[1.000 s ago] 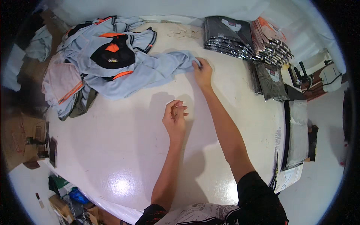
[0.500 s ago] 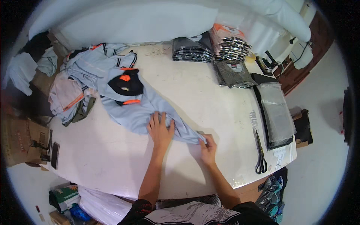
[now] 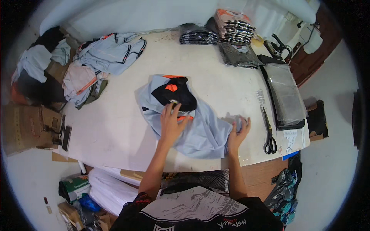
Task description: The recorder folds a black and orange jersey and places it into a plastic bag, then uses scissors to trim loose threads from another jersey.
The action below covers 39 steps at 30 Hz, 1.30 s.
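A light blue-grey shirt (image 3: 210,131) lies rumpled on the white table in front of me, its black neck part (image 3: 183,92) with orange trim turned up. My left hand (image 3: 171,123) rests on it just below the neck, fingers spread over the cloth. At the shirt's right end is my right hand (image 3: 239,136), its thumb and fingers apart and curved beside the fabric edge; a grip on the cloth does not show.
More blue-grey shirts (image 3: 111,54) are heaped at the far left. Bagged garments (image 3: 235,29) stand in stacks at the back. On the right lie black scissors (image 3: 269,138) and clear plastic bags (image 3: 285,96). A phone (image 3: 66,138) sits near a cardboard box (image 3: 29,127).
The shirt has come away from the left heap, nearer to me and rightward. My left hand moved up toward its neck; my right hand shifted right and no longer pinches the cloth.
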Each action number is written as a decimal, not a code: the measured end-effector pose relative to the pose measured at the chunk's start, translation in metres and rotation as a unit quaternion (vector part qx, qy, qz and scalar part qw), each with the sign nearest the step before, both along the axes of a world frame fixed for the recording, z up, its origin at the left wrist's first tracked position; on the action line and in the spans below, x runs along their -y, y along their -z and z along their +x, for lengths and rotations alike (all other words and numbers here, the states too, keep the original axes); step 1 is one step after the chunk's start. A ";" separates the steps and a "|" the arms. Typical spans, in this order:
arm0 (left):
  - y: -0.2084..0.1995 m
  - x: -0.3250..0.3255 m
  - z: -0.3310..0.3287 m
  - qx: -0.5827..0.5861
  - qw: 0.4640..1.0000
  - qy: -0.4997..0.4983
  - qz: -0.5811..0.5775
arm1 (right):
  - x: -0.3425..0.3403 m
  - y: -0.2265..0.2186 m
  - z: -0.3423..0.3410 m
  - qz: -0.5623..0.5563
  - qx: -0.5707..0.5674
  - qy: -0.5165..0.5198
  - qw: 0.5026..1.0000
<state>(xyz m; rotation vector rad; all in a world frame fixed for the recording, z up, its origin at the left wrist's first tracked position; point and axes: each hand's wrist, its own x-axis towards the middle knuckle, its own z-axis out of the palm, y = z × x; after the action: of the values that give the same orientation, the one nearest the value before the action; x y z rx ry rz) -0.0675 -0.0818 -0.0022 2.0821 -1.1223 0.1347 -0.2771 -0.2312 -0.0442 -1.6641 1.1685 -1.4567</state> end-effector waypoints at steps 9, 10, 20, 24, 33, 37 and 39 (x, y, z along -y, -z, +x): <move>0.034 -0.022 0.015 0.028 0.999 -0.019 0.022 | -0.007 0.009 0.000 -0.085 -0.163 -0.029 0.983; 0.031 -0.027 0.026 -0.034 0.998 -0.042 0.016 | -0.001 0.006 0.000 -0.078 -0.169 -0.034 0.982; -0.082 -0.071 0.118 -0.200 0.938 -0.170 -0.227 | 0.113 -0.025 -0.005 -0.069 -0.086 -0.061 0.992; -0.116 -0.084 0.169 -0.136 0.910 -0.165 -0.356 | 0.145 -0.085 0.012 -0.111 -0.020 -0.043 0.993; -0.165 -0.160 0.200 -0.327 0.777 -0.105 -0.527 | 0.184 -0.158 -0.027 -0.128 0.126 0.037 0.983; -0.069 -0.231 0.180 -0.275 0.879 -0.242 -0.304 | 0.137 -0.094 -0.065 0.055 -0.104 -0.042 0.992; -0.014 -0.250 0.165 -0.144 0.928 -0.302 -0.161 | 0.114 -0.043 -0.084 0.061 -0.189 -0.102 0.975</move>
<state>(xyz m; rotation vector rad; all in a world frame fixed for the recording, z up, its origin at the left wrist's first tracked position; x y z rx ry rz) 0.0971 0.1684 0.0114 1.9954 -0.2363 0.2787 -0.3608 -0.3453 -0.0012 -1.9617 1.2139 -0.9488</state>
